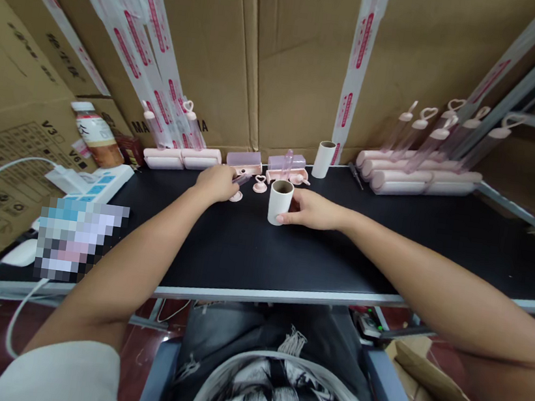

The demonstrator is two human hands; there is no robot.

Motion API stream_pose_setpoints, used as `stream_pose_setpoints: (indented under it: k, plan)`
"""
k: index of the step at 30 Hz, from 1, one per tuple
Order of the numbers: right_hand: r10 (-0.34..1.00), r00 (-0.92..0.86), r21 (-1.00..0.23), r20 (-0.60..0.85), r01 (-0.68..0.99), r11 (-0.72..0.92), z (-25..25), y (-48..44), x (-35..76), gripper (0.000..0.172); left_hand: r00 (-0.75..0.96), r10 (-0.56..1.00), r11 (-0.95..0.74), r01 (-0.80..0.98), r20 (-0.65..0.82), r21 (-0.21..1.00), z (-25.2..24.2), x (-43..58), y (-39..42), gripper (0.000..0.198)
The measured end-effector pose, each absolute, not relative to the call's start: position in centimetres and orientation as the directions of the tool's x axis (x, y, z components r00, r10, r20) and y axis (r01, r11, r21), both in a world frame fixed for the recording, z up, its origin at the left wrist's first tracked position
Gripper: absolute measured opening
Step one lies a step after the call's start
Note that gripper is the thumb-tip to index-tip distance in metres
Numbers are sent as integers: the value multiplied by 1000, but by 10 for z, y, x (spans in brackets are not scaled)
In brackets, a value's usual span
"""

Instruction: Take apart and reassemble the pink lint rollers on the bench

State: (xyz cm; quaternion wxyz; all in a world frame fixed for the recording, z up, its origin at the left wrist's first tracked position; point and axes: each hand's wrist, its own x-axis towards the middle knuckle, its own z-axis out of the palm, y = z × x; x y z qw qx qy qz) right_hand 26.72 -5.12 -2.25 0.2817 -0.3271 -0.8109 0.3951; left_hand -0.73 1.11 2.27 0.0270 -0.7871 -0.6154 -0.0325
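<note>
My right hand (314, 210) is wrapped round a white open-topped cylinder (279, 203), which stands upright at the middle of the black table. To its left, my left hand (218, 184) has its fingers closed on a small translucent pinkish tube (241, 178), partly hidden by the fingers. A pale pink round piece (236, 196) lies just below those fingertips. Between the hands is a pink heart-shaped cap (260, 184). Behind them are two open pink cases with translucent lids, the left lid (244, 158) and the right lid (278, 162). A clear tube (287, 164) stands by the right case.
Another white cylinder (323, 160) stands at the back. Pink cases with heart-topped tubes are stacked at right (422, 181) and left (182, 158). A bottle (98, 135), a power strip (102, 185) and white cables occupy the left end. Cardboard boxes (301, 54) wall the back.
</note>
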Motion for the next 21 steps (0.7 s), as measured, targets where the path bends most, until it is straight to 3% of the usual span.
stream_pose_setpoints:
  k: [9,13,17,21]
  plan:
    - [753,-602,-754,266,356,552,-22,-58,273,53,239,970,-243,948,45,205,13,-27,27,30]
    - [760,-595,-725,261,399,562,-19,-60,275,47,266,964,-260,929,14,263,15,-33,26,32]
    - [796,-578,-742,180,451,495,-12,-61,280,46,269,963,-257,926,-8,277,19,-38,24,32]
    - [806,-589,-811,49,448,377,-5,-63,288,62,279,960,-266,938,-27,221,22,-42,23,31]
